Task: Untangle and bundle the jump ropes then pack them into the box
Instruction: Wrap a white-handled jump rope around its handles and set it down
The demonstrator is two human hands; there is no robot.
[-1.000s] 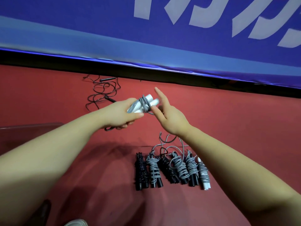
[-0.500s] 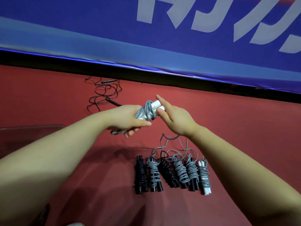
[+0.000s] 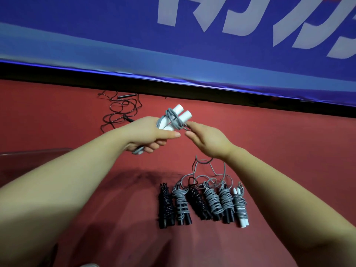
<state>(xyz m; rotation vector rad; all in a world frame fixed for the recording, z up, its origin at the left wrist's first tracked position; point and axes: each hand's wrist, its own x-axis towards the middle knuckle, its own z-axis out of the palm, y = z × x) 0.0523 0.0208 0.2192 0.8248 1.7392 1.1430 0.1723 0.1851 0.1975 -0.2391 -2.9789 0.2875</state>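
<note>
My left hand [image 3: 148, 134] grips two white jump rope handles [image 3: 183, 114] held side by side, with a few turns of grey cord around them. My right hand [image 3: 207, 140] is just right of the handles and pinches the grey cord [image 3: 178, 123] near them. The rest of that cord [image 3: 209, 166] hangs from my right hand to the red floor. Below my hands, several bundled jump ropes [image 3: 204, 204] lie in a row, some black, some grey. A loose black jump rope [image 3: 121, 110] lies tangled on the floor near the wall.
A blue banner [image 3: 173, 54] with white letters runs along the back above a black strip. A clear box edge [image 3: 28, 153] shows at the left. The red floor [image 3: 289, 147] stretches right of my hands.
My right hand has come down from beside the handle tips to under them, carrying the cord around the handles. The view has shifted slightly.
</note>
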